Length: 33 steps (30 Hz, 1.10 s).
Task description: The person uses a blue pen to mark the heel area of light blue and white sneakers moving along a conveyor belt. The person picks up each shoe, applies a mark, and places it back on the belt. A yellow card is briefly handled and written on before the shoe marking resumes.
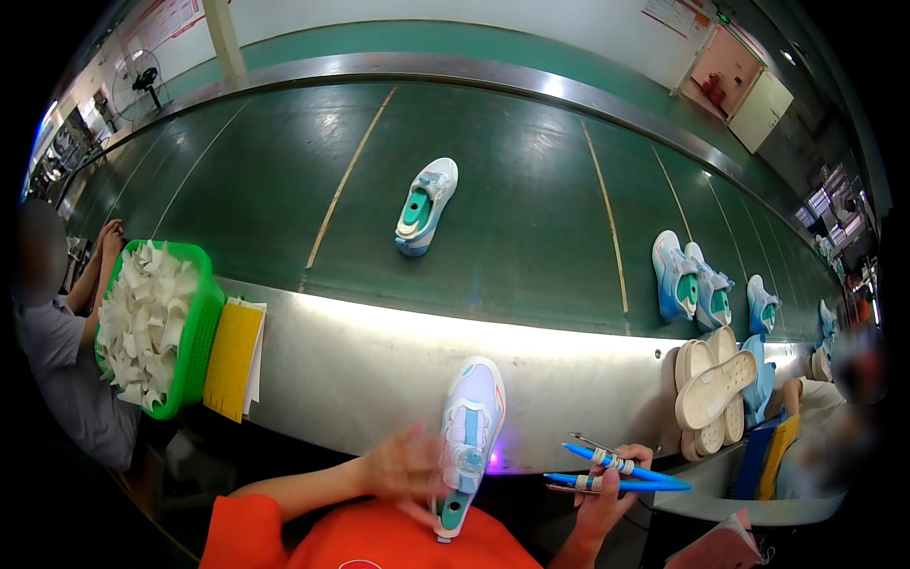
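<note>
A pale lavender and white shoe (471, 408) with a blue strap, a round dial and a green insole lies on the steel ledge in front of me, toe pointing away. Its heel end reaches over the near edge, close to my orange shirt. Beside the shoe's left side is my left hand (409, 467), smeared by motion; whether it touches the shoe I cannot tell. Off to the right, my right hand (603, 498) grips two blue pens (654, 480), bound with pale bands to thin metal-tipped rods. The pens are apart from the shoe.
A green belt (502, 237) carries one shoe (427, 207) ahead and several at right. At left stands a green basket (194, 332) of white scraps, with a yellow booklet (233, 358) beside it. Beige soles (716, 389) are piled at right. People sit on both sides.
</note>
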Motion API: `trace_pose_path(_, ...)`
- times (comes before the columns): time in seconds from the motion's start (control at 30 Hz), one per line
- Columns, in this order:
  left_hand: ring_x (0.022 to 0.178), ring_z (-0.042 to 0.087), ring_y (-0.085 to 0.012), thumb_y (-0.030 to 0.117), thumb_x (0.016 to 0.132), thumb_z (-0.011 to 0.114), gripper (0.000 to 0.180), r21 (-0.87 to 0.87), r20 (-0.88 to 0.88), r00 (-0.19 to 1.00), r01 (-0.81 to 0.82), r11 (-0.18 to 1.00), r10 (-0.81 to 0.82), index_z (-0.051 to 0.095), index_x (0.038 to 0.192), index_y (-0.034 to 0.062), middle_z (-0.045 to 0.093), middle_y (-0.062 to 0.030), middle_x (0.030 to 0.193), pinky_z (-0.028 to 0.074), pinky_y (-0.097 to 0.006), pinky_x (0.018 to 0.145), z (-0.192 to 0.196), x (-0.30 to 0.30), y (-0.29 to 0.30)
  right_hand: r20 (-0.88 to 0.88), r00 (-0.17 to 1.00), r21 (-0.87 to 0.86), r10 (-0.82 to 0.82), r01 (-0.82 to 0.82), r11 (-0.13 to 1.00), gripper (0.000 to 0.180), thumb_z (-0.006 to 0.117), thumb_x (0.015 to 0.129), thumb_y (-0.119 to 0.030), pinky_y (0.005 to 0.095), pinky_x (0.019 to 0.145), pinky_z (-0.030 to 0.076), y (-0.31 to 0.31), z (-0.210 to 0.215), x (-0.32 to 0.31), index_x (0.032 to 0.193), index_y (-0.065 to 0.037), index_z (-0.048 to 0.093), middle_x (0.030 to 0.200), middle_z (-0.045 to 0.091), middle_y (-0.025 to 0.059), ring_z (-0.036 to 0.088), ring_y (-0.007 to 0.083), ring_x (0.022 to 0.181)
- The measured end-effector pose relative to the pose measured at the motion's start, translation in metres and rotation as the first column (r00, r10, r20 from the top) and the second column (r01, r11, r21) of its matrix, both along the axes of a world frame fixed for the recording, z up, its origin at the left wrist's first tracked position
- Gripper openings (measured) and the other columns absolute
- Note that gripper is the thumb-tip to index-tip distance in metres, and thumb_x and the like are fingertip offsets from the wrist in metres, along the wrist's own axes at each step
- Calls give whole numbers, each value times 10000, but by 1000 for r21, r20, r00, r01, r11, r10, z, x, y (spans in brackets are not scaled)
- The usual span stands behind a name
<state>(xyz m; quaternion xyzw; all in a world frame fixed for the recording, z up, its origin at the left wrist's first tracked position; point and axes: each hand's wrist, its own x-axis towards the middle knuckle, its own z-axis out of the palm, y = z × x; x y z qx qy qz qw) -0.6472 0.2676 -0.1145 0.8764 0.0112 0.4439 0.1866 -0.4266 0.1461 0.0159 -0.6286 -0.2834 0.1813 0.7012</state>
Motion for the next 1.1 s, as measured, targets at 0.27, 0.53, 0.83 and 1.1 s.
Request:
trace_pose_path(0.27, 1207, 387, -135, 199, 797, 595, 553, 540, 216, 969, -19, 842, -117, 342, 1278, 301, 419, 8, 1314, 238, -391, 1044, -21, 26, -16, -109, 986, 12, 125, -124, 992, 361, 455, 871, -439, 180, 388, 380, 0, 10, -10, 887, -83, 398, 706, 431, 25, 472, 74, 508)
trace_pose_path(0.53, 1094, 511, -293, 121, 662, 725, 551, -300, 163, 964, 253, 920, -212, 484, 1158, 127, 498, -137, 1207, 343, -440, 990, 110, 11, 7, 80, 995, 87, 56, -63, 994, 401, 466, 852, -446, 199, 419, 375, -12, 28, -12, 825, -57, 374, 677, 412, 51, 434, 93, 489)
trace_pose_path(0.83, 1058, 513, -315, 141, 486, 832, 748, -503, 141, 987, 135, 854, -73, 456, 1131, 92, 497, -146, 1172, 402, -417, 914, 152, 14, 11, 260, 952, 188, 163, -216, 958, 443, 510, 842, -454, 173, 352, 285, -4, 67, -53, 755, -39, 382, 508, 415, 54, 376, 81, 399)
trace_pose_path(1.1, 1048, 519, -328, 143, 481, 825, 740, -498, 153, 985, 143, 855, -75, 463, 1123, 76, 504, -157, 1161, 392, -426, 923, 150, 11, 12, 292, 929, 173, 226, -284, 943, 417, 555, 831, -411, 171, 371, 322, 8, 70, -76, 722, -37, 407, 507, 427, 43, 391, 71, 417)
